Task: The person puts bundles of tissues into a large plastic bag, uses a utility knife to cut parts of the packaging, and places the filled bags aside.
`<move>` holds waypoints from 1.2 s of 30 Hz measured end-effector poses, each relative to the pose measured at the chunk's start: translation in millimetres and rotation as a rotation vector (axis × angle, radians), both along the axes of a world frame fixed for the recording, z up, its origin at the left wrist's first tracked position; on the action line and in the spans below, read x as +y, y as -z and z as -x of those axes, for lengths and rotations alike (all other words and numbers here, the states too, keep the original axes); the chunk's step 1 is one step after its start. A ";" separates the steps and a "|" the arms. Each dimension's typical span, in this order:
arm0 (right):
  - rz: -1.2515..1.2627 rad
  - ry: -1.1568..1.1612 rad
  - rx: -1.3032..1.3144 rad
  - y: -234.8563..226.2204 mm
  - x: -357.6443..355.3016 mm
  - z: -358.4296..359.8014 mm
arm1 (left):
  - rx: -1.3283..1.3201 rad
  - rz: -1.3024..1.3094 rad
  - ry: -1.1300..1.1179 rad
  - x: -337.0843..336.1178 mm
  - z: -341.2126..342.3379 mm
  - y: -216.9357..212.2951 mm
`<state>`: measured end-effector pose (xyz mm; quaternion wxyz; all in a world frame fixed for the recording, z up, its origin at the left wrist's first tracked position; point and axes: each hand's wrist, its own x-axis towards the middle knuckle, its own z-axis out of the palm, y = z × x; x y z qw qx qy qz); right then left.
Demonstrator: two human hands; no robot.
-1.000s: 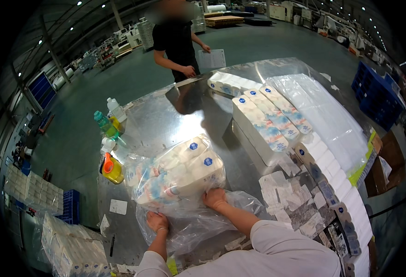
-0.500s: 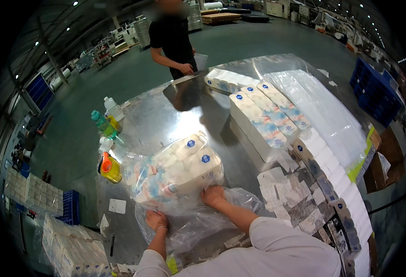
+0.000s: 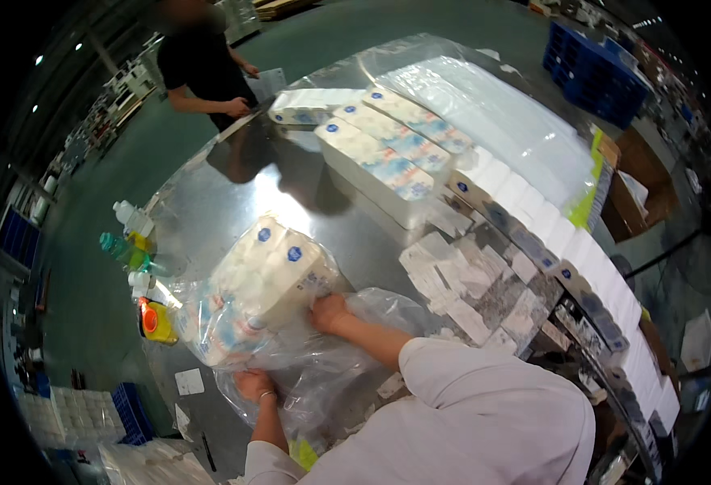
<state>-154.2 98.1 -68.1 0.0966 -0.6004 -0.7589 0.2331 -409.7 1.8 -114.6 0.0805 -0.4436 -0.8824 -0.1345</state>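
Observation:
A clear plastic bag (image 3: pixel 347 356) lies on the metal table in front of me. Inside its far part sit white packs of tissue rolls (image 3: pixel 262 271) with blue badges and pastel print. My left hand (image 3: pixel 254 385) is closed on the bag's near left edge, below the packs. My right hand (image 3: pixel 329 311) grips the film at the packs' near right corner, its fingertips partly hidden by the plastic. Loose, crumpled film spreads between my forearms.
More wrapped packs (image 3: pixel 384 149) stand at the far right, beside a stack of clear bags (image 3: pixel 493 129). A row of white rolls (image 3: pixel 533 202) lines the right side. Bottles (image 3: pixel 133 218) and a yellow container (image 3: pixel 157 322) stand at the left edge. A person (image 3: pixel 202 73) stands across the table.
The view has swung to the right, so the table and packs appear farther left and tilted. Both hands stay on the bag, with little change in their hold.

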 end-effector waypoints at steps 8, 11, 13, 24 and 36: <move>-0.163 -0.163 -0.062 8.1 -14.2 -16.6 | -0.009 0.008 0.078 -3.6 22.8 15.3; -0.178 -0.090 0.028 10.7 -18.1 -33.7 | -0.042 0.142 0.156 4.6 15.5 -3.6; -0.141 -0.070 -0.002 14.7 -23.6 -40.6 | -0.070 0.123 0.201 2.1 29.8 6.9; -0.123 0.238 0.541 8.0 -41.6 -263.7 | -0.242 -0.520 0.507 24.5 -81.9 -131.2; 0.011 0.888 -0.166 -60.4 -39.1 -523.1 | -1.196 0.457 1.034 49.5 -403.3 -141.3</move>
